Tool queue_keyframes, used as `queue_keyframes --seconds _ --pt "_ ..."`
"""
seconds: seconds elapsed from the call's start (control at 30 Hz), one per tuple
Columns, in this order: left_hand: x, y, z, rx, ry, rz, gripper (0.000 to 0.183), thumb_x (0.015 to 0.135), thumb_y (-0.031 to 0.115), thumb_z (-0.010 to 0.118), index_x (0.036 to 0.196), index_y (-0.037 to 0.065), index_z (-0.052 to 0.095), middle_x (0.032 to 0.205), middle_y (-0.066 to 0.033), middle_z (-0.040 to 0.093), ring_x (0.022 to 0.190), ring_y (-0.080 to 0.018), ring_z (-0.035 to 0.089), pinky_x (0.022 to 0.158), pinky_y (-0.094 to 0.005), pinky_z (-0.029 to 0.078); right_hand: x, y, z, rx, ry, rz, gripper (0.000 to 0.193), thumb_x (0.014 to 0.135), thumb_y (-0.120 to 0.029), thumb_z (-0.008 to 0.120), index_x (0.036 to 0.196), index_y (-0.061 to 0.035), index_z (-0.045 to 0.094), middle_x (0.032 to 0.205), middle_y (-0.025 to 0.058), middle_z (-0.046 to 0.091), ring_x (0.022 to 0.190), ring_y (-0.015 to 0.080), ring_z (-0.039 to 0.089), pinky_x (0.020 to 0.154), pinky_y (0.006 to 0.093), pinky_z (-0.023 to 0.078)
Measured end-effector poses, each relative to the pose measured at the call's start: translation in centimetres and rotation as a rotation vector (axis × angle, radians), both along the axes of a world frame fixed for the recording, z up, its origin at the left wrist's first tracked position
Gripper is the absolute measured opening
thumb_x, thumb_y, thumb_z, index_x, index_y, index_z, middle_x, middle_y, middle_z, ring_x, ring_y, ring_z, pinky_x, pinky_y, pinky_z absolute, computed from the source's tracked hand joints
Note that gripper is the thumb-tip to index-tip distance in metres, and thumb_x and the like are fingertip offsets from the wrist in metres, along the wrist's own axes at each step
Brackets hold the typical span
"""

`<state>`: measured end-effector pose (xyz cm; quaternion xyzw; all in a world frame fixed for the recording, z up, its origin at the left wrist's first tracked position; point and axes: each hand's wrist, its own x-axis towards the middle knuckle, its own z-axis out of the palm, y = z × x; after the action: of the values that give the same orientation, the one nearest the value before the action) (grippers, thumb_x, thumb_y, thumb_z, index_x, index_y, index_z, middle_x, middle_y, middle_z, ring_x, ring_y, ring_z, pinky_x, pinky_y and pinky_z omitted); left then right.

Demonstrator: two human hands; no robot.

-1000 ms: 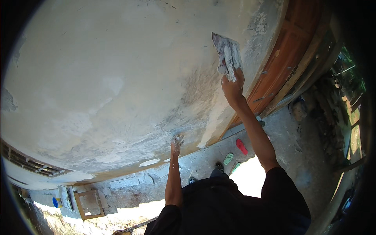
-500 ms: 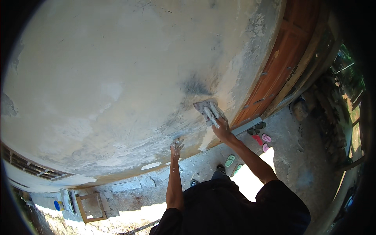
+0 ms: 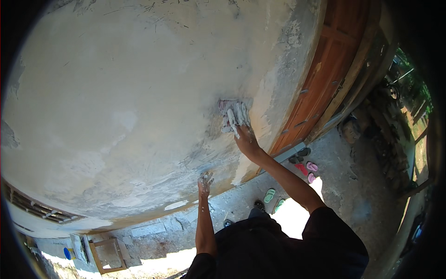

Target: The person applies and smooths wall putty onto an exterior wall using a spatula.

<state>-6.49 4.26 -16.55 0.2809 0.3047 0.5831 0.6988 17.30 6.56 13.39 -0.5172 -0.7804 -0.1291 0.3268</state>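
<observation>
My right hand (image 3: pixel 239 118), its fingers coated in pale grey putty, presses a flat, roughly rectangular grey-brown sheet (image 3: pixel 226 105) against the plastered wall (image 3: pixel 116 83). Whether that sheet is a scraper blade or sandpaper I cannot tell; the fingers cover most of it. Lower and to the left, my left hand (image 3: pixel 205 182) is raised close to the wall, with putty-speckled fingers apart and nothing in them. Contact between it and the wall cannot be made out. Grey streaks and patchy filler mark the wall around both hands.
A brown wooden door (image 3: pixel 320 79) adjoins the wall on the right. Pink sandals (image 3: pixel 311 166) and green slippers (image 3: pixel 269 195) lie on the concrete floor (image 3: pixel 334 195). At lower left are a vent grille (image 3: pixel 42 204), a wooden frame (image 3: pixel 96 256) and a blue container (image 3: pixel 68 253).
My right hand has moved up and slightly left along the wall with the sheet, over the dark smear. The left hand stays low by the wall. The view has shifted slightly.
</observation>
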Motion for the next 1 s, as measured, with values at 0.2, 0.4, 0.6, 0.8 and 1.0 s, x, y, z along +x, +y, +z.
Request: queue_keyframes --seconds 0.2,0.4,0.6,0.8,1.0 --pt "-1.0 0.3 -0.2 -0.102 -0.112 -0.030 0.030 0.085 0.030 0.047 0.106 0.010 0.041 0.111 -0.0100 0.046 0.110 -0.0329 0.044 0.083 -0.0473 0.039 1.0 -4.7 0.0 -0.061 0.216 0.231 0.062 0.061 0.008 0.051 0.121 -0.0039 0.040 0.123 0.0200 0.040 0.113 0.0360 0.039 0.094 0.0396 0.032" --pt "0.3 -0.3 1.1 -0.101 -0.006 -0.005 0.024 0.086 0.030 0.039 0.101 0.011 0.045 0.103 -0.0056 0.047 0.108 -0.0291 0.047 0.080 -0.0426 0.036 5.0 1.9 14.7 0.333 0.587 -0.183 0.036 0.069 -0.002 0.053 0.104 0.0038 0.050 0.101 0.0229 0.049 0.090 0.0377 0.049 0.077 0.0408 0.042" --pt "0.1 0.1 0.3 -0.049 -0.014 -0.025 0.028 0.085 0.029 0.045 0.106 0.010 0.042 0.109 -0.0107 0.047 0.109 -0.0329 0.045 0.081 -0.0463 0.040 0.3 3.0 12.2 0.387 -0.003 -0.070 0.038 0.072 -0.010 0.059 0.106 0.0039 0.049 0.095 0.0227 0.050 0.089 0.0370 0.049 0.077 0.0422 0.041" --pt "-0.3 0.0 0.0 -0.090 -0.046 -0.016 0.027 0.086 0.030 0.041 0.103 0.010 0.045 0.106 -0.0081 0.047 0.108 -0.0312 0.046 0.081 -0.0445 0.038 -2.7 -3.8 -1.9 -0.216 0.024 0.253 0.054 0.076 0.002 0.039 0.128 -0.0038 0.029 0.133 0.0204 0.023 0.126 0.0337 0.016 0.103 0.0384 0.012" --pt "-0.7 0.4 -0.5 -0.073 -0.049 -0.023 0.026 0.086 0.030 0.043 0.102 0.010 0.046 0.106 -0.0084 0.048 0.109 -0.0319 0.045 0.083 -0.0472 0.038 -0.8 -4.6 7.1 0.143 0.057 0.313 0.064 0.063 0.005 0.055 0.124 -0.0067 0.038 0.128 0.0194 0.034 0.118 0.0346 0.033 0.097 0.0400 0.029"
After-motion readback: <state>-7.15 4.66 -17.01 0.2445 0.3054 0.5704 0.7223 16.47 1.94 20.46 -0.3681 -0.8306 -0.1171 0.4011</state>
